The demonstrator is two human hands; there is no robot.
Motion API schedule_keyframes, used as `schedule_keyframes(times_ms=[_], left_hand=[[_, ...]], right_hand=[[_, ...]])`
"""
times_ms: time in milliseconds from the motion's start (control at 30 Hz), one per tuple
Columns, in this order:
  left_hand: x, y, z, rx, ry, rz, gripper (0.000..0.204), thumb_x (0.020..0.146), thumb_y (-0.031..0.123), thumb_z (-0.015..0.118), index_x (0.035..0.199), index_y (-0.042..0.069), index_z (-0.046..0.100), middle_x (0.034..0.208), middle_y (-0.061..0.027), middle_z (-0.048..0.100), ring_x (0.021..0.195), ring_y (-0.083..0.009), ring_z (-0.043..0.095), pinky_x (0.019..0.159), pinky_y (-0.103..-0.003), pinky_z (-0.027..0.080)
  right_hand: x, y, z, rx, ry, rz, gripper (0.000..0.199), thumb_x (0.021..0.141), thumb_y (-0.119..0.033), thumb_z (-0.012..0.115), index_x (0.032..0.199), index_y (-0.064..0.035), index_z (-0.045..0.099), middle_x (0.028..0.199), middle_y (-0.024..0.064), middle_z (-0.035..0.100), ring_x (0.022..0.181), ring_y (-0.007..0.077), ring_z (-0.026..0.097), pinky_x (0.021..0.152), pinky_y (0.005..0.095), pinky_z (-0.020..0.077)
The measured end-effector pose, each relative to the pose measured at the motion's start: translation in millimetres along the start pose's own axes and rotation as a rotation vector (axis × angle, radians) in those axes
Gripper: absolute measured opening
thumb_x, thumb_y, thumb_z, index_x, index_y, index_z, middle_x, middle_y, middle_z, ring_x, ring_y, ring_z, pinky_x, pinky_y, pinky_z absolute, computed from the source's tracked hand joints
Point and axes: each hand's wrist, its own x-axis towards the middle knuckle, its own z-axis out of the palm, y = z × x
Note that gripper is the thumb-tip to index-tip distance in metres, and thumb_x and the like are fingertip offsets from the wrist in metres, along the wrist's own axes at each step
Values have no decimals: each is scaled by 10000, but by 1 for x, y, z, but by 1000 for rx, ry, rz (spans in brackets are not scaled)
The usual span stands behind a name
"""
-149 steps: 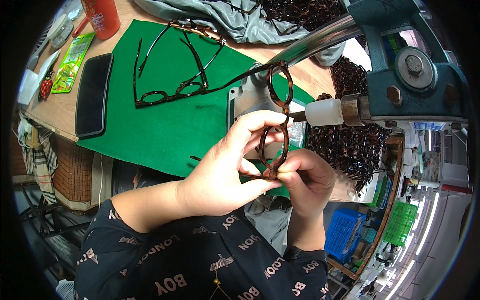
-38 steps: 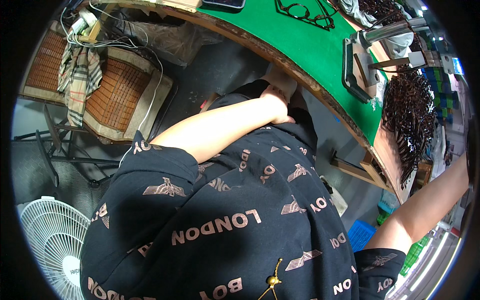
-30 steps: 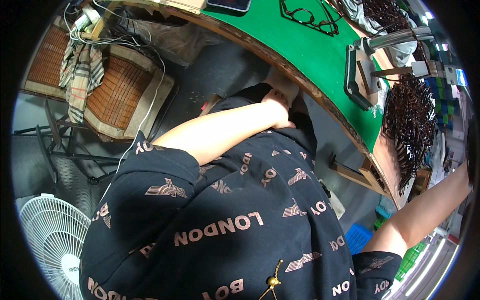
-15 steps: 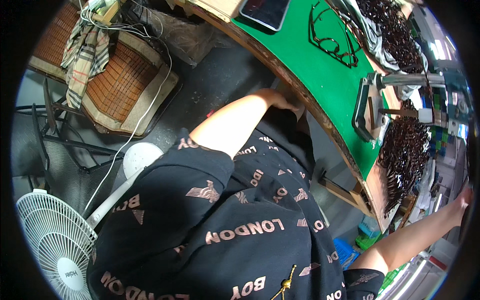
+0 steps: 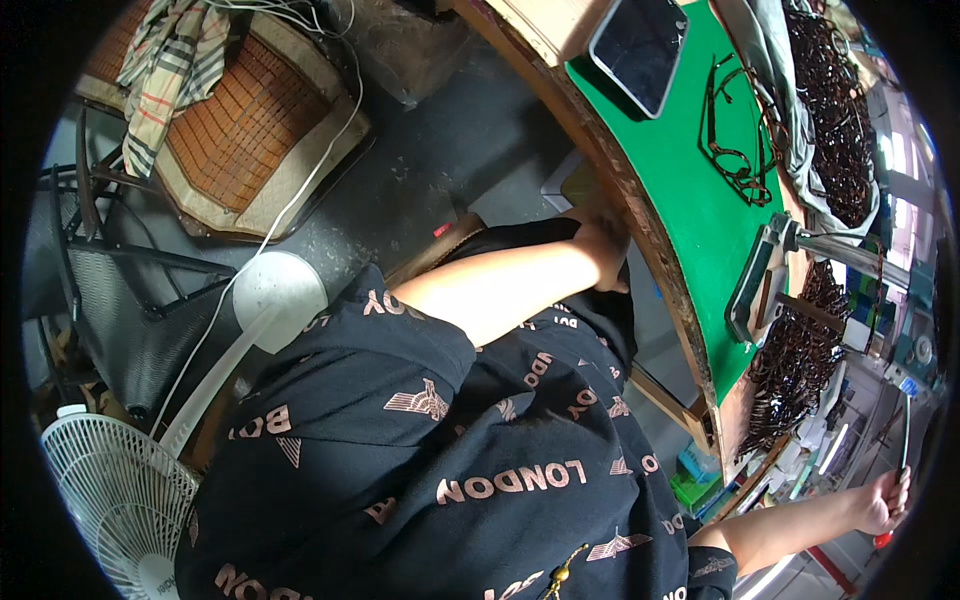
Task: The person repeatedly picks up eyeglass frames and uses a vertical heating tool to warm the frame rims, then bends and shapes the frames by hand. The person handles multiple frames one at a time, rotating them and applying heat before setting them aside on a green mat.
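Observation:
My left hand (image 5: 605,252) is low beside the curved bench edge, over my dark-clothed lap. Its fingers are in shadow and partly hidden, so their closure does not show. Out at the far right, my right hand (image 5: 884,502) is closed around a thin dark rod with a red end (image 5: 882,540); the rod rises above the fist. On the bench's green mat (image 5: 660,190) lie dark-framed eyeglasses (image 5: 742,160), temples outstretched. Close by is a dark-screened phone (image 5: 640,50). Neither hand touches the glasses or the phone.
A metal fixture with a black-edged plate (image 5: 755,285) juts over the mat. Heaps of dark brown glossy frames (image 5: 800,365) lie along the bench's far side, by grey cloth (image 5: 790,130). A white fan (image 5: 120,500), a mesh chair (image 5: 130,300) and a cane-seated chair (image 5: 250,140) stand left.
My right hand has come lower into view, now showing the rod in its grip. My left hand has shifted right and slightly down. The whole view has turned a little.

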Motion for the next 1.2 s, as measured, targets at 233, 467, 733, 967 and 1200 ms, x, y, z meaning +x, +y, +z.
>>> schedule_keyframes(times_ms=[233, 467, 733, 967, 1200], left_hand=[[-12, 20, -11, -42, -73, -49, 1107, 665, 640, 629, 1417, 0, 129, 1460, -215, 195, 1347, -360, 197, 1097, -464, 152], [-18, 35, -1, 223, -283, 106, 766, 829, 624, 389, 1352, 63, 375, 1418, -154, 332, 1321, -347, 262, 1084, -475, 159], [-65, 85, -53, -101, -407, 570, 385, 881, 337, 507, 1109, 40, 598, 1065, -151, 611, 1017, -300, 566, 905, -375, 429], [-74, 158, -175, -904, -51, 769, 252, 875, 174, 582, 1076, 23, 589, 977, -84, 628, 890, -161, 589, 805, -276, 462], [0, 209, -215, -1426, 215, 532, 373, 968, 282, 413, 1216, 13, 483, 1132, -71, 578, 1037, -137, 522, 920, -289, 379]], right_hand=[[-19, -5, 18, -2, -115, 33, 360, 748, -146, 454, 467, -150, 229, 429, 35, 221, 457, 206, 270, 567, 404, 325], [-39, -1, 34, -136, 0, -102, 371, 779, -157, 451, 480, -138, 232, 448, 41, 221, 479, 206, 263, 569, 403, 320], [-56, 4, 48, -220, 109, -152, 326, 766, -156, 451, 470, -103, 324, 470, 92, 298, 503, 255, 354, 649, 483, 416], [-51, 0, 21, 124, -263, -22, 386, 724, -115, 567, 499, -171, 259, 512, -28, 216, 540, 136, 257, 615, 312, 287], [-78, 18, 39, 100, -208, -217, 367, 697, -183, 581, 507, -188, 267, 516, -43, 222, 547, 113, 256, 603, 287, 254]])
